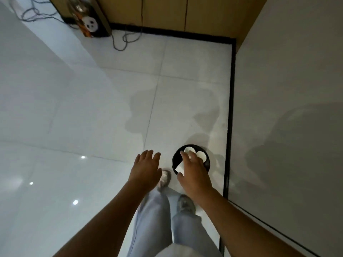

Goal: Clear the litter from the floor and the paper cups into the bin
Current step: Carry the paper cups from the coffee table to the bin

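Observation:
A round black bin (176,157) stands on the white tiled floor close to the right wall. Inside it lie two white paper cups (189,149), seen from above as pale discs. My right hand (194,169) hovers over the bin's near rim with a white piece of paper (179,167) under its fingers; whether the fingers still grip the paper cannot be told. My left hand (146,166) is held out flat to the left of the bin, fingers apart, holding nothing.
My two feet in grey shoes (185,204) stand just short of the bin. A black skirting strip (230,115) runs along the right wall. A dark box with a socket (91,25) and loose cables (128,38) sit at the far back left.

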